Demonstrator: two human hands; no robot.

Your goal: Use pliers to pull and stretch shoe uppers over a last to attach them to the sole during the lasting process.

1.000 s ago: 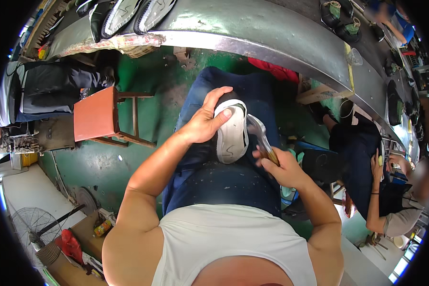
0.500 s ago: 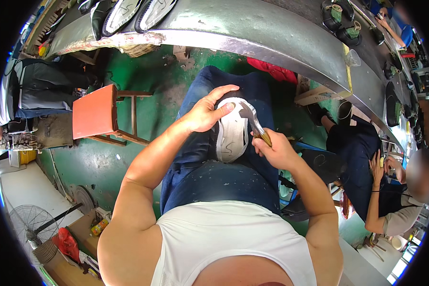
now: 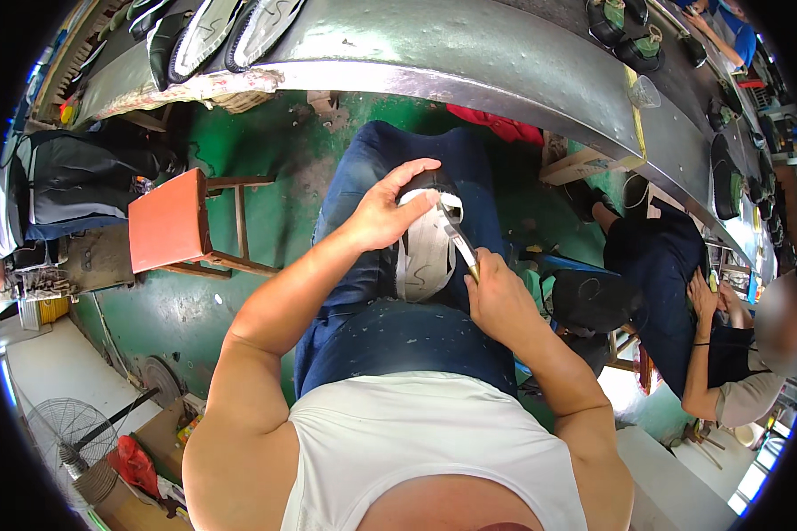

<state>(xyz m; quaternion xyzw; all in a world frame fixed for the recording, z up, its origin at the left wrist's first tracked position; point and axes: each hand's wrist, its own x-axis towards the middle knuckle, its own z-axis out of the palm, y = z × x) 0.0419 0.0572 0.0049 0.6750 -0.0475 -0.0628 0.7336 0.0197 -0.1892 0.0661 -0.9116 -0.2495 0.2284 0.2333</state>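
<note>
An upturned shoe (image 3: 423, 252) with a pale sole side and a black toe lies across my thighs, the toe pointing away from me. My left hand (image 3: 390, 211) is closed round the toe end, thumb pressed on the pale edge and fingers over the far side. In my right hand (image 3: 498, 296) is a pair of lasting pincers (image 3: 460, 241) with a metal head and a yellowish-brown handle. Their head meets the toe's right edge beside my left thumb. Whether the jaws grip material there is too small to tell.
A metal-topped bench (image 3: 398, 44) curves across the far side, with several shoes on it. An orange-seated stool (image 3: 170, 221) stands at left, a fan (image 3: 66, 429) at lower left. A co-worker (image 3: 726, 354) sits close on my right; another person stands at far left.
The pincers' head has swung from lying over the sole to upright against the toe edge. My right hand has turned and shifted slightly left and down; my left hand keeps its hold.
</note>
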